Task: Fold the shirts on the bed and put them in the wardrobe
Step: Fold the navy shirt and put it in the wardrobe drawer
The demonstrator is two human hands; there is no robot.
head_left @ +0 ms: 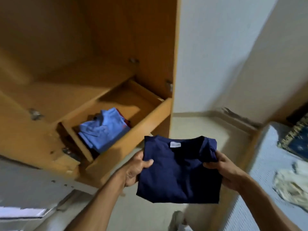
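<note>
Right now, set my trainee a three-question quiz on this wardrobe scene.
1. True or false: the navy shirt already lies in the drawer.
2. What colour is the folded shirt on top in the drawer: A) light blue B) white C) green?
3. Which hand grips the navy shirt?

Key: 1. False, it is held in front of the drawer. 2. A, the light blue shirt. 3. Both, left hand and right hand.

Both hands (180, 170) grip folded navy shirt (178, 170) before open wardrobe drawer (133, 129).
</note>
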